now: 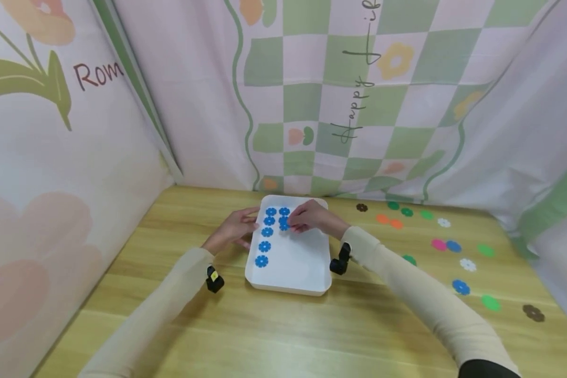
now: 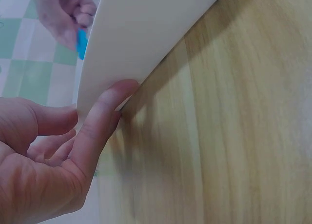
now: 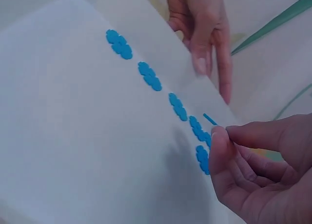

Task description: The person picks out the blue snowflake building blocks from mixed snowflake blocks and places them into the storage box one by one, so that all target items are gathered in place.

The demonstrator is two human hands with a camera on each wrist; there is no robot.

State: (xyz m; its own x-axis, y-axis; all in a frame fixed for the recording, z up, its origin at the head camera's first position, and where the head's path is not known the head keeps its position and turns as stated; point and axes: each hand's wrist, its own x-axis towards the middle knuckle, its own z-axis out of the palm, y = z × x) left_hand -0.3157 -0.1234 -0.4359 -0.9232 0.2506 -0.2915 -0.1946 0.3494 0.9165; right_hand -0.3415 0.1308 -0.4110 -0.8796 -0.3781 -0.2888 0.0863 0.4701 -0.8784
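A shallow white tray (image 1: 293, 269) lies on the wooden table. Along its left side runs a column of several blue flower-shaped pieces (image 1: 264, 246), with more blue pieces (image 1: 284, 211) in a second column beside it. My right hand (image 1: 310, 216) is over that second column and pinches a blue flower-shaped piece (image 3: 209, 119) between thumb and fingertips, its thin edge showing in the right wrist view. At the tray's left side, my left hand (image 1: 233, 227) holds the rim, thumb at the top edge and a finger (image 2: 95, 124) against the outer wall.
Scattered to the right on the table (image 1: 208, 331) are brown (image 1: 533, 313), green (image 1: 490, 302), white (image 1: 468, 264), blue (image 1: 461, 286), orange (image 1: 396, 224) and pink (image 1: 439, 244) pieces. Some lie beyond my right forearm. A patterned curtain (image 1: 307, 105) hangs behind the table.
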